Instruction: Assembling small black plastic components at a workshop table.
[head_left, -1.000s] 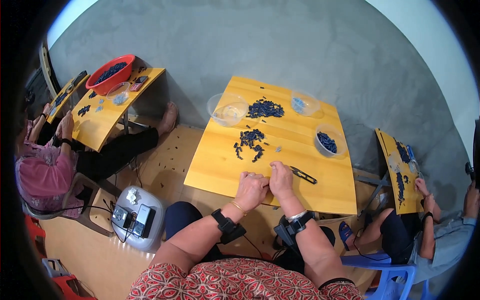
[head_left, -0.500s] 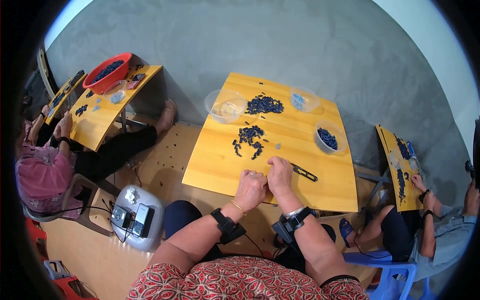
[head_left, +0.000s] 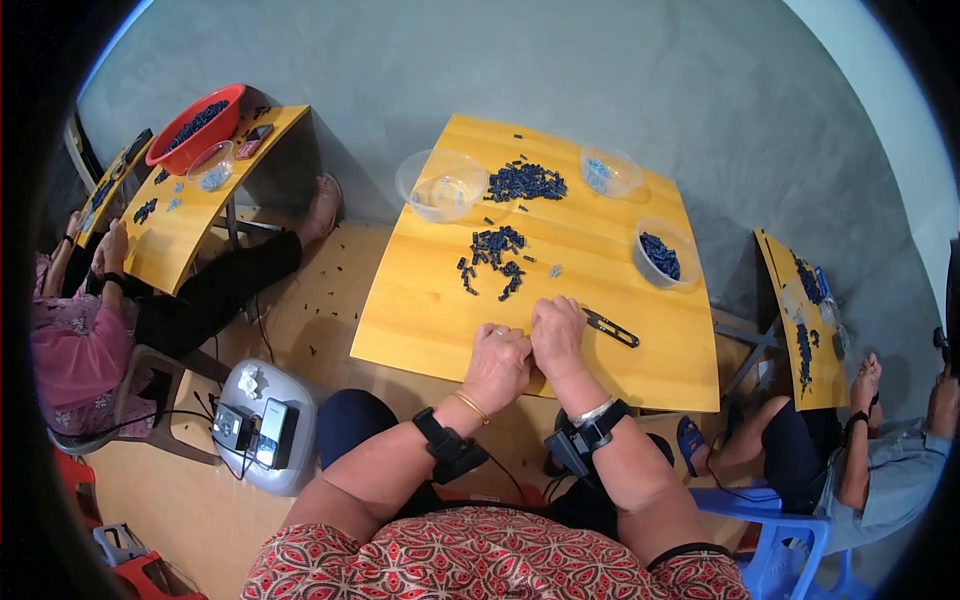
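Close together over the near edge of the yellow wooden table, my left hand and my right hand have their fingers curled in. Whatever is between the fingers is too small and covered to make out. Just right of my right hand lies a black thread snipper. Beyond my hands is a loose cluster of small dark blue plastic pieces, with a few tiny pale blue bits beside it. Farther back sits a larger heap of the same dark pieces.
A clear plastic bowl stands at the table's left edge. One tub has pale blue bits, another dark pieces. A grey stool holding devices is at left. People work at side tables, one with a red basin.
The whole view has shifted slightly. My hands stay together, fingers curled, near the table's edge. At the right table, the other person's hand has drawn back from the tabletop pieces.
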